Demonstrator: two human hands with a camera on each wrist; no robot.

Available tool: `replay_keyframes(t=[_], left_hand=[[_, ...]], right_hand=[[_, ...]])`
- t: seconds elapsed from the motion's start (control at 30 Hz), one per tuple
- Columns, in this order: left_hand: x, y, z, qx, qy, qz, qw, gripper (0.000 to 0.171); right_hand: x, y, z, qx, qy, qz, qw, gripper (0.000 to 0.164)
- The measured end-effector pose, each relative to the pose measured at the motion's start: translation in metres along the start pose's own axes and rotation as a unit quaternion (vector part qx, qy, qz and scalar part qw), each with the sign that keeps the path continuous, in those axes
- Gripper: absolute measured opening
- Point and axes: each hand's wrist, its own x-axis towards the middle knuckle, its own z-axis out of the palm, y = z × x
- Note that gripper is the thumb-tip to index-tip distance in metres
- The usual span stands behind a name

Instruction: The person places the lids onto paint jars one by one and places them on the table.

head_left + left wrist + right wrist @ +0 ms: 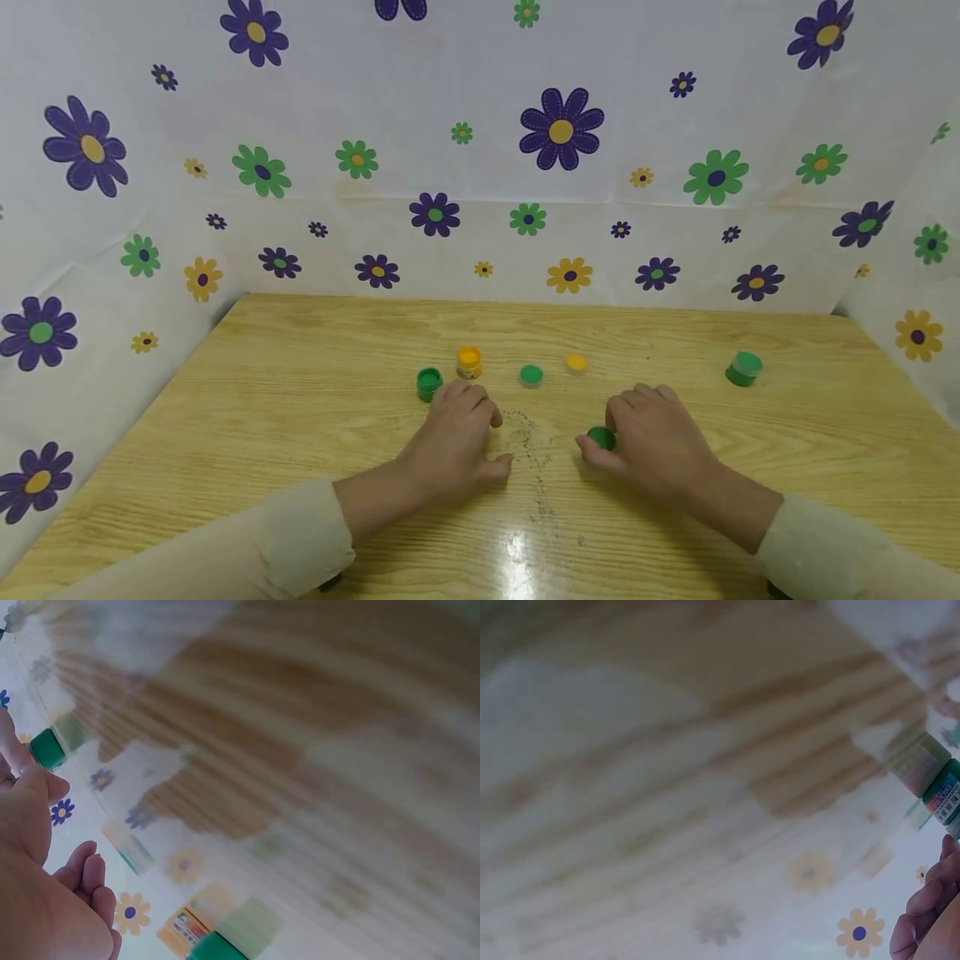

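My right hand (656, 437) grips a small green paint jar (601, 437) on the wooden table, its thumb on the near left side and fingers round the right. The jar's label shows in the right wrist view. Opposite it, my left hand (457, 437) has thumb and forefinger spread apart, holding nothing. Just beyond the left fingers stand an uncapped green paint jar (429, 384) and an uncapped yellow paint jar (469, 362). A green lid (531, 376) and a yellow lid (576, 362) lie between and beyond the hands.
At the right, a green jar with a translucent lid (743, 369) stands on the table (315, 350). Dark specks (532, 450) mark the tabletop between my hands. Flower-printed white cloth (465, 175) hangs along the back and sides.
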Motion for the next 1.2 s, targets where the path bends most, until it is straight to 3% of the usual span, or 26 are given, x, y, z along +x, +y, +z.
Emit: replay_keyframes(t=[0.47,1.2], left_hand=[[-0.016,-0.027,-0.008,0.025,0.069,-0.011,0.9972,0.034],[-0.036,-0.060,-0.027,0.055,0.071,-0.088,0.9921,0.035]], right_hand=[[-0.012,0.029,-0.002,-0.010,-0.011,0.042,0.999,0.043],[-0.030,0.088,-0.013,-0.019,-0.032,0.109,0.993,0.048]])
